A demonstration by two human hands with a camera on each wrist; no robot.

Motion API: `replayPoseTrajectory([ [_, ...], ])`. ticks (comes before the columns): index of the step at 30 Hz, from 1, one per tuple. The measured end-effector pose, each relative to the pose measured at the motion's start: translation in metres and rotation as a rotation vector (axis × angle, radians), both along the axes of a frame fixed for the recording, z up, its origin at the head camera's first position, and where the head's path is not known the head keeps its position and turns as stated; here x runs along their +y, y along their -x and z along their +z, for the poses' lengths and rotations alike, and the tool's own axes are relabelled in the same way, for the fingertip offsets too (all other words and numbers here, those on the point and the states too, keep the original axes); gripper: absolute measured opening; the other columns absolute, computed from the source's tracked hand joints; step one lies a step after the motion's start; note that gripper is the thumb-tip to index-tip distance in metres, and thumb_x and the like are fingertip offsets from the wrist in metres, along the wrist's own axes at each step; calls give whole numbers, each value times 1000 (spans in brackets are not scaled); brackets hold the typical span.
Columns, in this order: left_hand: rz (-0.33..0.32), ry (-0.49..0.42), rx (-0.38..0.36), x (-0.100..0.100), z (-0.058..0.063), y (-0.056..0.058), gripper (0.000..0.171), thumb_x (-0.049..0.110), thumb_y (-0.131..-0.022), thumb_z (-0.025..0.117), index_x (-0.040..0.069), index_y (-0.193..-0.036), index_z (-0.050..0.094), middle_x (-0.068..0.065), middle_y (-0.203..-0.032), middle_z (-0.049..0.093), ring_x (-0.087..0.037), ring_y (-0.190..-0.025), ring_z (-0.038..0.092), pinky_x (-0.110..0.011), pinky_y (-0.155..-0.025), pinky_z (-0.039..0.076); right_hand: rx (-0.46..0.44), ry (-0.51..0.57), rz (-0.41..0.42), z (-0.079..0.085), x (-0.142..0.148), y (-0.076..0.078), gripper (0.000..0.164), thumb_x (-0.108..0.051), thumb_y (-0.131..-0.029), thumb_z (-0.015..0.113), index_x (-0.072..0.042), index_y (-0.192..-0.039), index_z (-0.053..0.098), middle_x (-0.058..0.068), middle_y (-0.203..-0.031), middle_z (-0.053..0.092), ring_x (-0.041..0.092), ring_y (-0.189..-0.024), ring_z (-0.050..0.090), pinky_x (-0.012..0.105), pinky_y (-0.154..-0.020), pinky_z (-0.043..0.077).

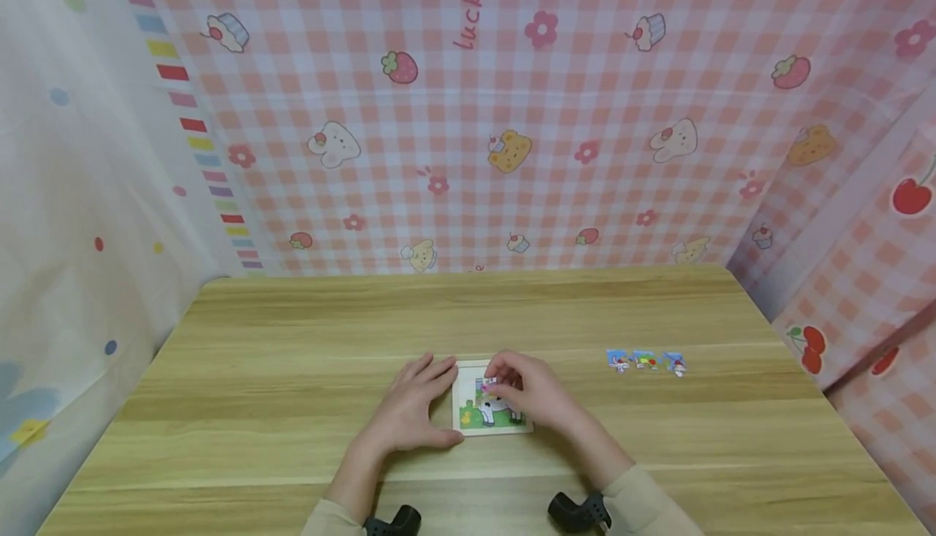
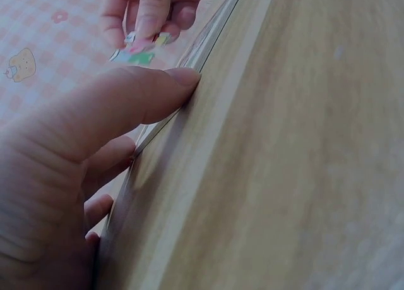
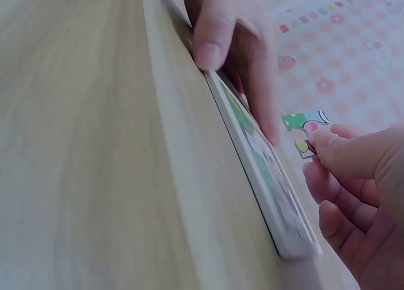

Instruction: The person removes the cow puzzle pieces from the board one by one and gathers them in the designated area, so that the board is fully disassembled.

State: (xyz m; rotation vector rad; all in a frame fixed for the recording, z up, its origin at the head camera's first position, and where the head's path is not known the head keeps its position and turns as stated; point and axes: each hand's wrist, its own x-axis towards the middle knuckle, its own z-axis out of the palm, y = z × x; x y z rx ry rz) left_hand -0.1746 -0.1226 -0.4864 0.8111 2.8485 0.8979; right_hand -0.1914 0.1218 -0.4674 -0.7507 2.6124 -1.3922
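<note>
A small wooden puzzle tray point(image 1: 497, 432) lies on the table, partly filled with pieces showing a cow on green grass. My left hand point(image 1: 409, 410) is spread along its left side, thumb at the near corner and fingers by the far corner. Between thumb and fingertips, my right hand point(image 1: 543, 396) pinches a puzzle piece point(image 3: 295, 121) printed in green, pink and yellow. In the right wrist view the piece is held up above the tray; from the head it overlaps the cow picture. My right hand hides the tray's upper right part.
Three loose puzzle pieces point(image 1: 646, 360), mostly blue, lie in a row on the wooden table point(image 1: 292, 341) to the right of the tray. A pink checked cloth point(image 1: 453, 114) hangs behind the table's far edge.
</note>
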Motion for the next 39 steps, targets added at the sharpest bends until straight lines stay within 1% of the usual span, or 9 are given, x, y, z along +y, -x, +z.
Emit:
replayPoseTrajectory([
  [5,5,6,-12,1,1,0,95,45,-68,84,4,-146,49,-4,-156,39,-36,-147,20,-56,-117,13,16,10,-28,1,17,-2,9,-12,-91,72,-14,-96,64,-6,-83,61,11,-77,56,25,-68,51],
  [10,-2,10,-7,1,1,0,96,44,-68,83,3,-146,47,-5,-156,38,-36,-147,20,-56,-117,12,44,-1,-55,-1,36,-2,11,-11,-90,73,-14,-96,64,-7,-84,61,11,-77,57,25,-69,51],
  [16,-7,3,0,1,2,0,96,43,-67,84,2,-145,48,-6,-156,39,-37,-147,20,-56,-117,12,48,-5,-75,-1,57,-3,12,-9,-88,74,-13,-96,65,-6,-83,63,11,-76,58,25,-68,52],
  [19,-7,4,-1,1,2,0,96,43,-67,84,2,-146,47,-6,-156,39,-37,-147,20,-56,-117,12,59,-19,-97,-1,67,-4,12,-10,-88,74,-14,-95,65,-7,-82,62,10,-74,57,24,-66,51],
  [23,-5,-2,-1,1,2,0,96,43,-67,84,1,-145,48,-7,-156,39,-37,-147,20,-57,-117,12,81,-9,-112,-2,78,-7,13,-8,-87,75,-15,-93,65,-8,-81,62,9,-74,56,24,-65,50],
  [27,-4,-7,-4,1,2,-1,95,42,-67,84,2,-145,48,-6,-155,39,-37,-147,20,-57,-117,12,106,32,-110,-4,90,-10,14,-3,-86,75,-11,-95,66,-5,-82,64,9,-74,58,24,-66,51],
  [33,-3,-14,-14,1,4,-2,95,41,-67,84,1,-145,48,-7,-155,39,-38,-147,20,-57,-117,11,116,53,-116,-6,110,-13,13,-2,-89,71,-9,-98,67,3,-87,68,8,-77,60,24,-68,51],
  [36,1,-8,-16,1,5,-2,95,42,-67,84,2,-145,48,-6,-156,39,-37,-147,20,-57,-117,11,128,55,-139,-6,121,-14,14,0,-89,71,-9,-98,68,3,-86,68,8,-76,60,23,-67,51],
  [39,2,1,-13,1,4,-2,95,42,-67,84,3,-146,47,-5,-156,38,-36,-147,20,-56,-117,11,141,58,-147,-7,132,-16,15,3,-88,70,-6,-100,68,3,-87,69,8,-77,61,22,-68,51],
])
